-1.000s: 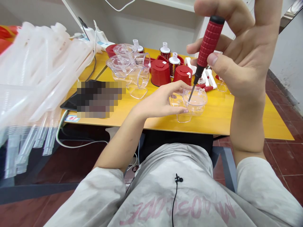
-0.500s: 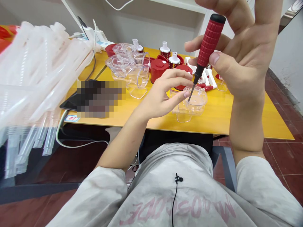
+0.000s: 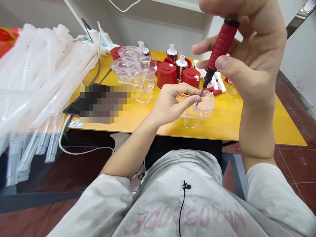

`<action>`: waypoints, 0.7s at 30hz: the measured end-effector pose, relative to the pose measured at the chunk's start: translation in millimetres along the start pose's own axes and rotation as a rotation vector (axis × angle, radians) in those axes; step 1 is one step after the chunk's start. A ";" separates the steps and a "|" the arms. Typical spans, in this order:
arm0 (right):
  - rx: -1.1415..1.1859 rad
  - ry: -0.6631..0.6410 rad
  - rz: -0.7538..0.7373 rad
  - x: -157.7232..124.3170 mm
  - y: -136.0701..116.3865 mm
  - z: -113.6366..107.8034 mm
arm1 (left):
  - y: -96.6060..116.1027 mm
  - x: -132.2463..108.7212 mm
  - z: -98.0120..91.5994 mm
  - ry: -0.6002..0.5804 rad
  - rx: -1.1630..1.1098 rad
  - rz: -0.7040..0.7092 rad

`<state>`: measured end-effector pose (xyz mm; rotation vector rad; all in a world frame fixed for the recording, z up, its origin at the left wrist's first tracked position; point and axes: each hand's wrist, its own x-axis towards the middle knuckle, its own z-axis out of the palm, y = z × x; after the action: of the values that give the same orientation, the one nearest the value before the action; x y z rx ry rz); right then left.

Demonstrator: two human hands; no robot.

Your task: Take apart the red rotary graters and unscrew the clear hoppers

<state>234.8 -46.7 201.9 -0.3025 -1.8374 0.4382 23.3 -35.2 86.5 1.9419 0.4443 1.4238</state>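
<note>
Right hand [image 3: 249,56] is raised above the table [image 3: 259,128], closed on a screwdriver [image 3: 222,44]; the thumb presses the side of the red ribbed handle and the fingers curl over its black end cap. Screwdriver shaft slants down and to the left; the tip sits at the upper rim of a clear plastic housing [image 3: 204,110].

Left hand [image 3: 170,103] reaches in from the front edge of the table; thumb and forefinger are pinched together right at the screwdriver tip; whatever lies between them is too small to make out; the remaining fingers are folded under the palm.

Clear plastic housing stands on the table near the front edge, right of centre, directly under the tip and just beside the left fingertips.

Two red caps [image 3: 167,75] stand behind the housing toward the middle of the table; two drums with white tops [image 3: 182,62] stand behind those, near the back edge. A cluster of clear plastic shells [image 3: 133,70] occupies the back-left part of the table. A white power strip [image 3: 105,39] lies at the back-left corner. A large stack of translucent plastic parts [image 3: 37,82] stands off the left edge.
</note>
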 end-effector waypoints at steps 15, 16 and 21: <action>-0.019 0.047 0.030 -3.8 21.6 -1.6 | 0.1 1.0 1.9 0.036 -0.015 0.025; -0.029 0.040 -0.002 -1.9 25.7 -2.8 | 0.3 1.1 2.1 0.038 -0.009 0.022; -0.107 0.027 0.006 0.5 24.5 -4.1 | 2.0 1.9 2.3 0.041 0.014 -0.003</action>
<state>238.3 -24.0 192.6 -0.3845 -1.8373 0.3392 25.9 -36.2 88.8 1.9252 0.4771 1.4648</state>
